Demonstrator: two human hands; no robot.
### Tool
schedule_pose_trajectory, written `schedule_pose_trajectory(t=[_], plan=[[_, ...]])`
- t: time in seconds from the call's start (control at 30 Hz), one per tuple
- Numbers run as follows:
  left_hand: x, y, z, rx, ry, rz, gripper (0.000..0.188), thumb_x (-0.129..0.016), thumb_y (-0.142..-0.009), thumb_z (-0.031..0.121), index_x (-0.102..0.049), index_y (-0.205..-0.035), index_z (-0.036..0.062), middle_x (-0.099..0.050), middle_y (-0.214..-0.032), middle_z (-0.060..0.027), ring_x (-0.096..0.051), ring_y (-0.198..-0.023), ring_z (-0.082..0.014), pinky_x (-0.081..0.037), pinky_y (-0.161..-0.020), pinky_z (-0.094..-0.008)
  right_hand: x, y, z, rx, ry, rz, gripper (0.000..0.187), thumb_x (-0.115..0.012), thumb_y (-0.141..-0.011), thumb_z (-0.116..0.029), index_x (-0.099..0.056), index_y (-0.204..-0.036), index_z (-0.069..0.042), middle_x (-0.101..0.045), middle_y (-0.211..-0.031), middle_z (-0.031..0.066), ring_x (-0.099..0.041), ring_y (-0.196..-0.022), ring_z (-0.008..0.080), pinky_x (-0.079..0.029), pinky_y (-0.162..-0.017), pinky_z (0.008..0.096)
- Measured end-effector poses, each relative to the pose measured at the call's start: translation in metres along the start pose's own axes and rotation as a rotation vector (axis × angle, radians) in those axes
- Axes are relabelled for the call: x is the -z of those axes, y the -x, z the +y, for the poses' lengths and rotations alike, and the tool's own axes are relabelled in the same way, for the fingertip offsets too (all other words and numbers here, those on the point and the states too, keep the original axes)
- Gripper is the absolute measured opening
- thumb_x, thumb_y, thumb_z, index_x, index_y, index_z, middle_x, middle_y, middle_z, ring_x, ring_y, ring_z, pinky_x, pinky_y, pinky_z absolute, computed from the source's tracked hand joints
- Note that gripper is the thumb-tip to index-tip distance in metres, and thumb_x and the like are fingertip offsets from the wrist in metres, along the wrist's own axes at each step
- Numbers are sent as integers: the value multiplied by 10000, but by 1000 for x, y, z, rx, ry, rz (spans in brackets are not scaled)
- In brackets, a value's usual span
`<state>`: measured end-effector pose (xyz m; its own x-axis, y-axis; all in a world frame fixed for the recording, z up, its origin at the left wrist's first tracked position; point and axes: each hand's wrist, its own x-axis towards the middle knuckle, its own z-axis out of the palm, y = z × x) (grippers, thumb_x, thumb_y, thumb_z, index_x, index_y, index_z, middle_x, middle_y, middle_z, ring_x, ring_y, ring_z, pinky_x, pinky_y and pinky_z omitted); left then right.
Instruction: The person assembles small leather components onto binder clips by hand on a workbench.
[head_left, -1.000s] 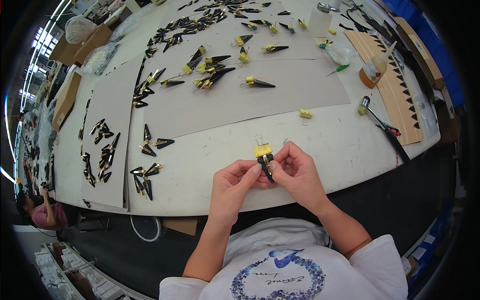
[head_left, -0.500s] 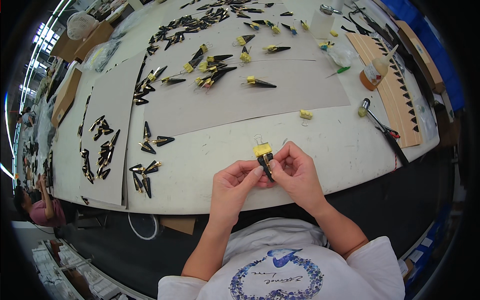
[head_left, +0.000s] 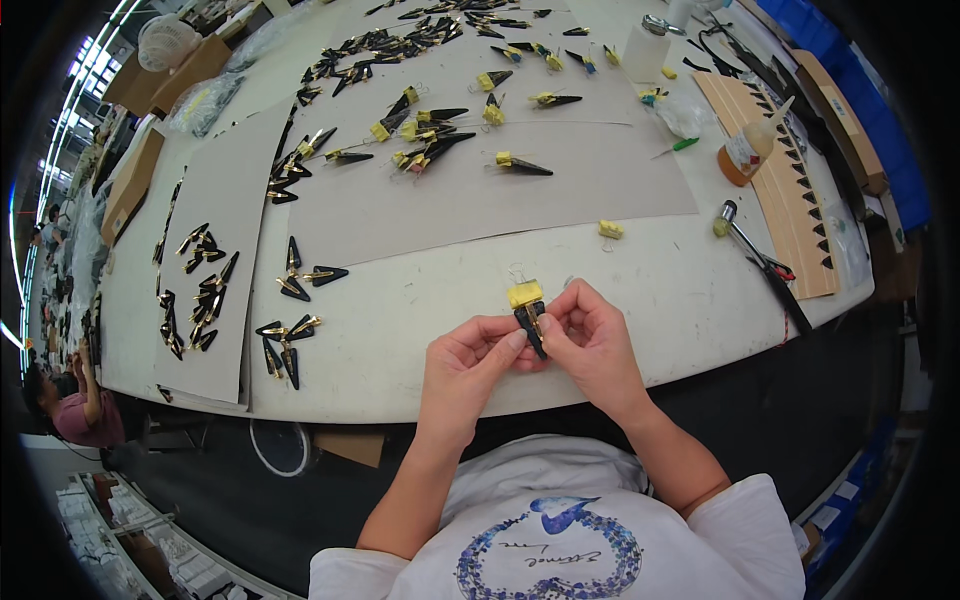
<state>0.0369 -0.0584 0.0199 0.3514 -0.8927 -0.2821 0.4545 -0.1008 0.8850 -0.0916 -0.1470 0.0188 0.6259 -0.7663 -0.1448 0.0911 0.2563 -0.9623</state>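
black clip (head_left: pixel 533 326), yellow binder clip (head_left: pixel 525 293) on its wide end, held over table (head_left: pixel 390 345) near front edge; left hand (head_left: pixel 465 370), right hand (head_left: pixel 592 350) both pinch it, fingers clamped. beyond, clamped clips (head_left: pixel 526 165) on grey sheet (head_left: pixel 590 195) seem done; bare clips (head_left: pixel 290 366) toward left edge seem left.

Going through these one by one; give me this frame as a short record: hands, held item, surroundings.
left hand: pinches the black clip
right hand: thumb and fingers on the same clip
held item: black, gold metal strip, yellow binder clip on its far end
ahead, to the right: loose binder clip
far right: bottle of orange liquid
left: more black clips on a grey board
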Motion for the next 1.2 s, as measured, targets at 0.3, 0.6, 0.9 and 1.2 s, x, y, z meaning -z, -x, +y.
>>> schedule_pose_trajectory(t=[0.3, 0.6, 0.9, 1.2], plan=[[2, 0, 0, 16, -3, -10, 175, -620, -887, 55, -631, -1019, -59, -678, -873, -104, -647, -761, -131, -521, -740, -249, 1, 0, 4, -18, -11, -6, 93, -563, -909, -28, -485, -872, 7, -597, -794, 53, -593, -685, 59, -529, -601, 218], [1, 0, 1, 9, -9, -15, 169, -621, -884, 53, -630, -1015, -54, -677, -875, -100, -647, -767, -128, -521, -745, -245, -2, 0, 2, 9, 18, 13, 97, -565, -910, -32, -487, -866, 4, -597, -790, 49, -592, -678, 56, -518, -599, 212], [2, 0, 3, 19, 3, -48, 166, -621, -882, 51, -626, -1012, -53, -677, -887, -100, -652, -778, -131, -523, -750, -241, -1, 1, 3, -13, 6, 9, 98, -565, -912, -37, -489, -864, 1, -589, -780, 44, -591, -675, 54, -521, -601, 209], [2, -1, 3, 22, -11, -49, 183, -622, -874, 39, -620, -1029, -58, -674, -888, -100, -648, -780, -129, -521, -760, -241, -1, 1, 1, -17, -26, 11, 103, -568, -911, -48, -491, -865, 1, -598, -781, 51, -592, -664, 57, -521, -598, 210]])
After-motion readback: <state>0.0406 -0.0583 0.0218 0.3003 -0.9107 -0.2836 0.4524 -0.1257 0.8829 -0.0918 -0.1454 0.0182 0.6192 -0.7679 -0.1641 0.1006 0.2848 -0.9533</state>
